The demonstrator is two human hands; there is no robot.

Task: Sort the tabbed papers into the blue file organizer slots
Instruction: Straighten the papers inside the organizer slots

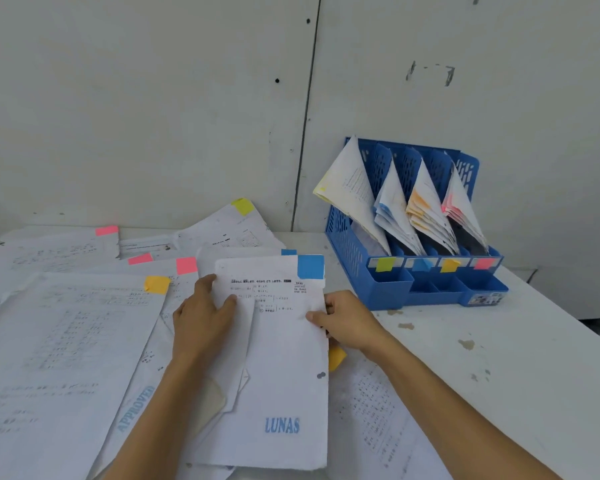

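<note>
Paper with blue tab pinched at both side edges, in the grip of left hand and right hand, above the desk.

A pale panelled wall is filling the far side, a dark vertical seam running down its middle and scuff marks showing at far right. A white table, chipped in spots, is sitting against it.

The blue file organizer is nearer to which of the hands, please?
Right. The right hand pinches the blue-tabbed paper's right edge, left of the blue file organizer; the left hand holds its left edge, farther left.
</note>
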